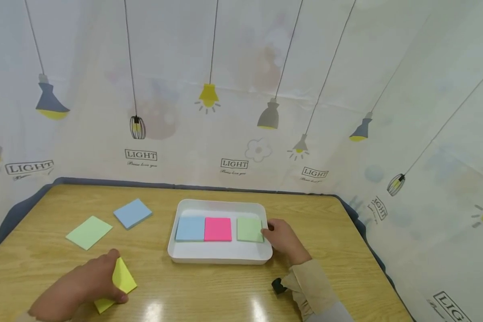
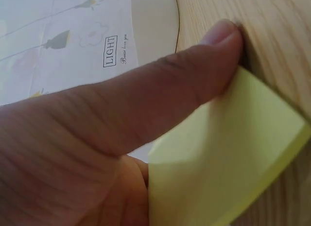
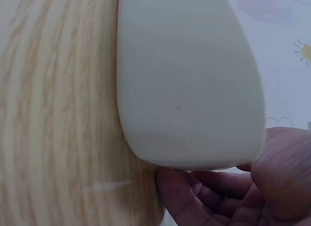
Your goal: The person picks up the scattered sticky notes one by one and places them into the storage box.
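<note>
My left hand grips a pad of yellow sticky notes at the table's left front, thumb along one edge and fingers along the other. In the left wrist view the yellow pad sits tilted under the thumb. With my right hand I hold the right rim of a white tray, thumb over the rim and fingers outside; the right wrist view shows the curled fingers at the tray's wall. Inside lie a blue pad and a pink pad side by side, then a green pad after a gap.
On the wooden table, a light green pad and a blue pad lie left of the tray. A small black object is by the right sleeve. A lamp-printed curtain stands behind the table.
</note>
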### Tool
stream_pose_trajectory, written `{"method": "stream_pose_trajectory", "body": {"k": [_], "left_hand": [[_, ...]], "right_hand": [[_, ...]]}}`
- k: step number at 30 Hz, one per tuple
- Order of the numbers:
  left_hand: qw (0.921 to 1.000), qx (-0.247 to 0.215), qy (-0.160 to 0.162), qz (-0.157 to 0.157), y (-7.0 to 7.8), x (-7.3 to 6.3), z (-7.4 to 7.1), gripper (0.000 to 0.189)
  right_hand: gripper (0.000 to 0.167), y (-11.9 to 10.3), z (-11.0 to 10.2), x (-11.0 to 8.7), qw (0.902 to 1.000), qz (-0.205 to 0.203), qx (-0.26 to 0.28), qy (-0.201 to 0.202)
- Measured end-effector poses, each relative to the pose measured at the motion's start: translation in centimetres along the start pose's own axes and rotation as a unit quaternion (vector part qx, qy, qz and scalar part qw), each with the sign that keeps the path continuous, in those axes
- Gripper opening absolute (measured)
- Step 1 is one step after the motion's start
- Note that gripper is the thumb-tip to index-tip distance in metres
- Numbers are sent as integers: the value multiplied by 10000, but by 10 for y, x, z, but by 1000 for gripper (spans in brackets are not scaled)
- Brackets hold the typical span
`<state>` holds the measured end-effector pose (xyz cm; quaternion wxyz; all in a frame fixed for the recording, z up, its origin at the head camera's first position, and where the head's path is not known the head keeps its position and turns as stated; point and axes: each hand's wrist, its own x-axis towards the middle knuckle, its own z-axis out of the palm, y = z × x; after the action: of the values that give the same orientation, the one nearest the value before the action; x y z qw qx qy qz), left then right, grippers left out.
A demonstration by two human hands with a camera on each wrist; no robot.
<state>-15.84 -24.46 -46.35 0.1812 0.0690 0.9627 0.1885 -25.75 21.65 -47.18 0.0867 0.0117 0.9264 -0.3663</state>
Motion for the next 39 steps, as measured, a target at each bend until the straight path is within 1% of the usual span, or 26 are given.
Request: {"method": "stream_pose_trajectory", "body": {"k": [2,3,8,12,14,15,18,19,21,25,28,31,33,37,39], "left_hand": [[10000,-8,-31,-39,1,0,0,99],[10000,-8,-35,-5,0,0,0,99],[9995,-122,17,294,-1,1,-1,103],[9991,-186,50,374,0,2,-2,95],[9990,-261,35,370,2,2,-3,82],[9989,-334,23,317,3,2,-4,73],[9983,-459,3,359,7,1,-8,44],[9979,-483,50,426,8,0,-10,36],[9969,-453,149,628,10,-1,-12,28],[9920,-381,349,1148,14,-5,-20,27],[9890,-480,356,1350,20,-4,-26,29],[9877,-630,314,1399,28,-1,-33,30],[9861,-731,363,1448,33,1,-37,30],[9831,-905,629,1463,44,4,-43,24],[9822,-989,785,1394,50,6,-45,20]], "right_hand": [[25,0,0,0,10000,-1,12,-7],[25,-1,0,0,10000,8,13,-7],[25,-2,0,-1,10000,-6,-21,46],[25,-1,2,1,9999,-51,-108,57],[24,0,2,1,9999,-42,-98,44],[24,1,2,1,9999,-50,-94,34],[25,2,2,2,10000,-43,-61,20],[25,2,1,2,10000,-48,-49,14],[26,2,1,1,10000,-42,-40,2],[26,1,0,1,10000,-11,-20,6],[26,0,0,1,10000,1,-4,5],[26,0,-1,1,10000,9,-9,-14],[26,-1,-1,0,10000,16,-19,-24],[26,-2,-2,-1,10000,15,-18,-32],[26,-3,-2,-2,10000,13,-16,-37]]}}
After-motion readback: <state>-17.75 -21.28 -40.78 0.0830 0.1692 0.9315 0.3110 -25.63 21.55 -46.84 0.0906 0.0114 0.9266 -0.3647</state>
